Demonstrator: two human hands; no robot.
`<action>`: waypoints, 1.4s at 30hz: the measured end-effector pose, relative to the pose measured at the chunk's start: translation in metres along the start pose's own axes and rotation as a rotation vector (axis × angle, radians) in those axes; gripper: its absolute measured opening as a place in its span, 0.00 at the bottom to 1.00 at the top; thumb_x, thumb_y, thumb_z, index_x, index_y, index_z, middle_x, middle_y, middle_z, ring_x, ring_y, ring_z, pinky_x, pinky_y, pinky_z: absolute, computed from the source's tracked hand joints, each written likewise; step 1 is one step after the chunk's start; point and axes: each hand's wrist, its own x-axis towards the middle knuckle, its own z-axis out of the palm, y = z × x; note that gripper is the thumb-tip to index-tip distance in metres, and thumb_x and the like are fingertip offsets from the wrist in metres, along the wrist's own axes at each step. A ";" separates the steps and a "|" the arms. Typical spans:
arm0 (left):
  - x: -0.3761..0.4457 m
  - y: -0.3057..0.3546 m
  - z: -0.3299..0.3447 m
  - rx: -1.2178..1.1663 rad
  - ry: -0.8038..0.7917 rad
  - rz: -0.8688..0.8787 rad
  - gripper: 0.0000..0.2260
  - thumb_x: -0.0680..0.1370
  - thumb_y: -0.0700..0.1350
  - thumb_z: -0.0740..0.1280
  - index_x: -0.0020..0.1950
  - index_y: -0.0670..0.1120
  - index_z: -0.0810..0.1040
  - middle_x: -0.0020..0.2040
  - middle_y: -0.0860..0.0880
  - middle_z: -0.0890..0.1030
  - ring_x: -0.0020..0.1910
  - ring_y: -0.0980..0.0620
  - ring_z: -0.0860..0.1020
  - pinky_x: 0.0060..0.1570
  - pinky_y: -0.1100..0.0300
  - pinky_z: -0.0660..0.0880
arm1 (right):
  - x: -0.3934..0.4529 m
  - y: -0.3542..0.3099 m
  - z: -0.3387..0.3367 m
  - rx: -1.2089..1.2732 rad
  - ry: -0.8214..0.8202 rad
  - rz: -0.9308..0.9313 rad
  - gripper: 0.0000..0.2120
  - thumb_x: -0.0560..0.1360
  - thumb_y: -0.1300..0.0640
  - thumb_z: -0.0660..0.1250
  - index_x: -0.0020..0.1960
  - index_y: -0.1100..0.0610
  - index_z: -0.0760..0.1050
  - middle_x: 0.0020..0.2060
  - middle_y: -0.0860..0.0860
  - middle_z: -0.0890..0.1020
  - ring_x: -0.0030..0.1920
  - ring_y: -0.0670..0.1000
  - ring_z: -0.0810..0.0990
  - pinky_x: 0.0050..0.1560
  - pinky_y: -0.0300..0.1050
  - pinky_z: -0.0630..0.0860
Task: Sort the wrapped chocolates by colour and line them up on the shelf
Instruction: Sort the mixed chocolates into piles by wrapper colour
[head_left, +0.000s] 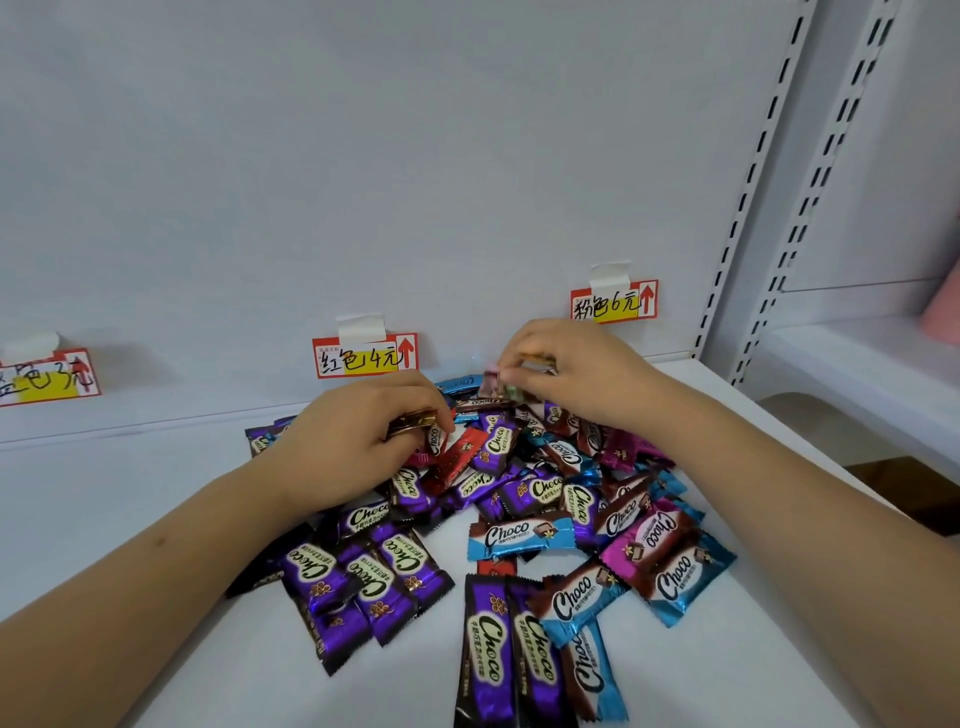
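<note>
Over the pile (519, 519), left hand (358, 441) and right hand (571, 374) each pinch a chocolate; sorting's barely begun, next place them under their labels.

Bare forearms (171, 561), no sleeves, unadorned hands (348, 441)

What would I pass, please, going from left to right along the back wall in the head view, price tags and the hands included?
Partly cut-off price tag → left hand → red price tag → right hand → pink price tag → slotted shelf uprights.
</note>
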 end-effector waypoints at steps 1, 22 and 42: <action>0.000 0.001 -0.001 -0.021 0.019 -0.009 0.15 0.74 0.44 0.60 0.53 0.61 0.78 0.57 0.65 0.76 0.57 0.63 0.75 0.48 0.57 0.76 | 0.000 0.000 -0.002 0.039 0.059 0.030 0.09 0.79 0.48 0.65 0.52 0.50 0.82 0.46 0.40 0.80 0.44 0.36 0.75 0.44 0.40 0.71; -0.018 0.015 -0.032 0.416 -0.180 -0.119 0.23 0.82 0.46 0.58 0.73 0.68 0.62 0.72 0.69 0.65 0.69 0.61 0.69 0.62 0.60 0.72 | -0.007 -0.023 -0.032 0.262 0.073 0.139 0.12 0.84 0.54 0.55 0.58 0.50 0.78 0.38 0.41 0.77 0.42 0.41 0.77 0.42 0.35 0.72; -0.064 -0.029 -0.007 0.003 -0.247 0.044 0.21 0.80 0.58 0.50 0.72 0.75 0.55 0.74 0.75 0.53 0.76 0.68 0.47 0.76 0.62 0.50 | -0.060 -0.040 0.006 0.018 -0.366 -0.068 0.22 0.84 0.56 0.55 0.75 0.39 0.61 0.79 0.44 0.53 0.77 0.40 0.46 0.76 0.39 0.40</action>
